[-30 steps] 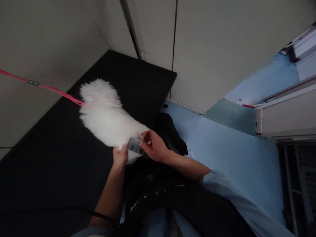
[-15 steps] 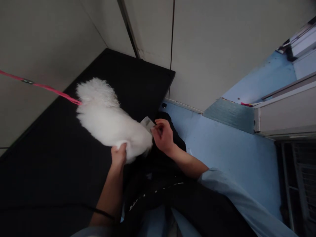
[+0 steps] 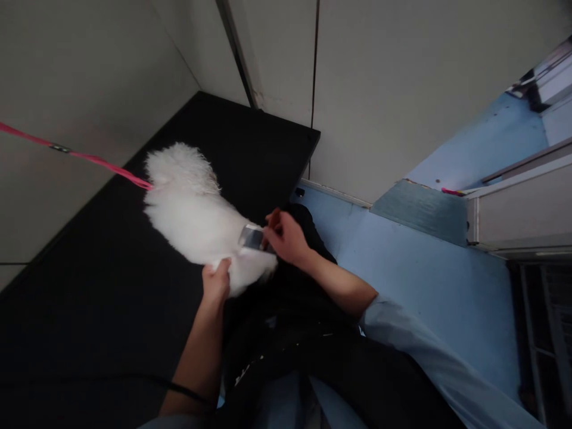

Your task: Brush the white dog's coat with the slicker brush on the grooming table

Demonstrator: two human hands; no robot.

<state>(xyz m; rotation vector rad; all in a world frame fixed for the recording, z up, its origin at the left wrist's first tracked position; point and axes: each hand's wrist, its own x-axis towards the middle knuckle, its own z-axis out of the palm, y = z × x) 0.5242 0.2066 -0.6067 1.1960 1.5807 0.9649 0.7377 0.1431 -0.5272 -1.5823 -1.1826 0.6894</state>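
A fluffy white dog (image 3: 192, 220) stands on a black table (image 3: 250, 143), its head end toward the upper left, where a pink lead (image 3: 102, 161) runs to its neck. My left hand (image 3: 217, 280) is closed on the fur at the dog's side, near its rear. In my right hand (image 3: 286, 237) is a brush (image 3: 251, 236) with a flat, pale-edged rectangular head, which lies over the fur of the dog's hindquarters. The brush's handle is mostly hidden by my fingers.
Grey wall panels (image 3: 384, 77) rise behind the table. Blue floor (image 3: 393, 262) lies to the right, with a grey-green threshold plate (image 3: 420, 211) and a dark metal rack (image 3: 545, 333) at the far right. A thin black cord (image 3: 152, 376) crosses the lower left.
My right hand has moved slightly left and brought the brush from beside the dog's rear onto its back. My left hand keeps its hold. The view has shifted a little.
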